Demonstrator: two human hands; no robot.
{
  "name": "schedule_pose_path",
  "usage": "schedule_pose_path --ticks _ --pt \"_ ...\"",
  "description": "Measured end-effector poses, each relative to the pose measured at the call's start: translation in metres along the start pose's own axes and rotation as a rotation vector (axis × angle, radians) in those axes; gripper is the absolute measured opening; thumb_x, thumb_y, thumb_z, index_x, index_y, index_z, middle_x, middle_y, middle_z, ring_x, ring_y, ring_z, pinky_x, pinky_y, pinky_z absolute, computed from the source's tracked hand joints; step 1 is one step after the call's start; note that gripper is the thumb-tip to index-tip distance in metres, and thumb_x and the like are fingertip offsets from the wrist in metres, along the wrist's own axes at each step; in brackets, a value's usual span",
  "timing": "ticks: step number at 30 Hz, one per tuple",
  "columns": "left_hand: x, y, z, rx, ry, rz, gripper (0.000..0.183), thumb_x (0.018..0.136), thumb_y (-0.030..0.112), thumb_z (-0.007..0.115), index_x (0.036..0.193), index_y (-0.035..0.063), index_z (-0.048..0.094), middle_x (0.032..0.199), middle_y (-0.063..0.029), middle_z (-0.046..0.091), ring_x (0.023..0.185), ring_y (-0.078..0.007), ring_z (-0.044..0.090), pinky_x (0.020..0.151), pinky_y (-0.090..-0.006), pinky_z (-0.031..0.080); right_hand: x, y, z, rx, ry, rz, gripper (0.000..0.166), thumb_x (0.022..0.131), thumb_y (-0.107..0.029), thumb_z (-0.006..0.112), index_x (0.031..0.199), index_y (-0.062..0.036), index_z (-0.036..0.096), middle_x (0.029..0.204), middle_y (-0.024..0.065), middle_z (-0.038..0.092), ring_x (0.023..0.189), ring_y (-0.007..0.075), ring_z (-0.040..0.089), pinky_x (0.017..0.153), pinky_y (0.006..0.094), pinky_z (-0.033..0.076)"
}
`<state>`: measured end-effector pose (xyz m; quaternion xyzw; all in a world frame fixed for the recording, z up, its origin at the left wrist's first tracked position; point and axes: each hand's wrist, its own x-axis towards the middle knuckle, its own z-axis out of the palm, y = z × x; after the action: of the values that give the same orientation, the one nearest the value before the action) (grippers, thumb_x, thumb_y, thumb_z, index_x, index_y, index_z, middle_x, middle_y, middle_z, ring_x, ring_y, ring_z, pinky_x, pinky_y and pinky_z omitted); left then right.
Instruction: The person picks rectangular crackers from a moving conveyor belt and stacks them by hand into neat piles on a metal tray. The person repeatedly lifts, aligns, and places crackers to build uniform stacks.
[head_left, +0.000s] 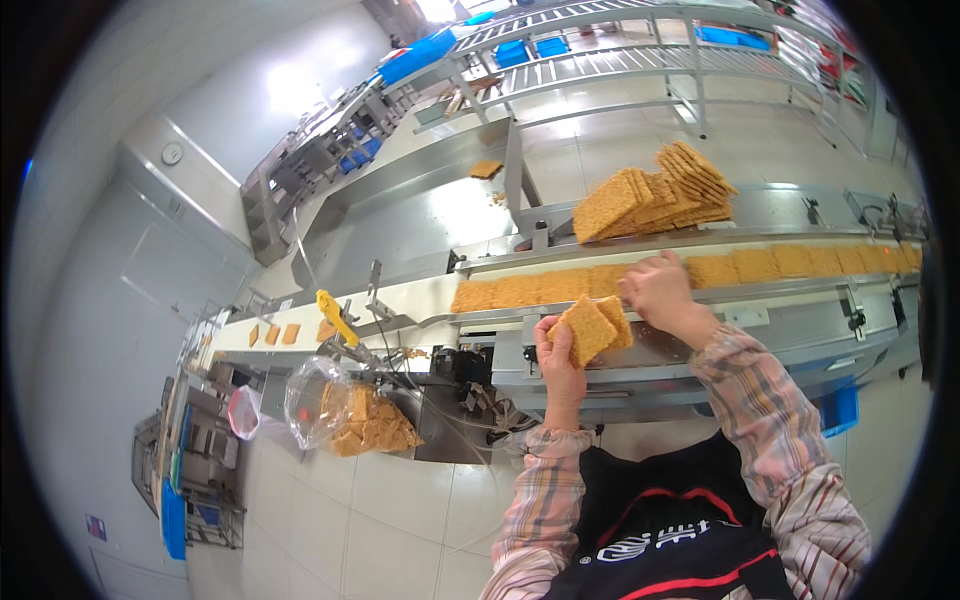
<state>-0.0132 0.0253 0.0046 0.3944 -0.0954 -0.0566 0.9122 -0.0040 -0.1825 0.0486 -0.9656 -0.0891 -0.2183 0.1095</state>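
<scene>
My left hand (561, 371) holds a few square golden crackers (585, 334) fanned together, just in front of the conveyor's near rail. My right hand (658, 291) is over the conveyor, its fingers bent down at a row of square crackers (735, 268) lying edge to edge on the belt. Whether those fingers grip a cracker is hidden by the hand. Left of the hand, the row continues with more crackers (525, 289). Behind the far rail, a leaning pile of crackers (652, 199) rests on a metal ledge.
A steel tray table (420, 202) stands beyond the belt, with a cracker piece (486, 169) on it. To the left are a yellow-handled clamp (337, 319), a clear bag of broken crackers (367, 420) and a belt (262, 319) carrying spaced crackers. Roller racks (585, 75) stand behind.
</scene>
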Motion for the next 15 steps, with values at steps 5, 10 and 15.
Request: schedule_pose_path --ticks 5,10,15 --pt "0.008 -0.011 0.003 0.071 0.006 0.029 0.019 0.099 0.025 0.054 0.111 0.0134 0.044 0.1 -0.0029 0.058 0.081 -0.0139 0.06 0.052 -0.0288 0.052 -0.016 -0.01 -0.03 0.915 -0.037 0.289 0.028 0.098 -0.027 0.049 0.092 -0.0042 0.065 0.085 0.0057 0.066 0.073 0.0164 0.062 0.067 0.0283 0.046" --pt "0.006 -0.008 0.0 0.06 -0.054 0.005 0.019 0.099 0.022 0.054 0.112 0.012 0.045 0.102 -0.0017 0.056 0.091 -0.0109 0.056 0.073 -0.026 0.05 -0.028 -0.022 -0.042 1.217 -0.334 0.441 0.02 0.099 -0.022 0.051 0.094 -0.0055 0.061 0.073 -0.0033 0.057 0.058 0.0042 0.052 0.053 0.0178 0.04" --pt "0.005 -0.004 0.003 -0.013 -0.039 0.016 0.019 0.098 0.019 0.057 0.111 0.0109 0.046 0.101 -0.0012 0.055 0.092 -0.01 0.054 0.082 -0.0261 0.046 -0.025 -0.019 -0.026 1.324 -0.234 0.442 0.022 0.098 -0.023 0.053 0.09 -0.0045 0.063 0.075 -0.0006 0.059 0.061 0.0076 0.054 0.055 0.0212 0.042"
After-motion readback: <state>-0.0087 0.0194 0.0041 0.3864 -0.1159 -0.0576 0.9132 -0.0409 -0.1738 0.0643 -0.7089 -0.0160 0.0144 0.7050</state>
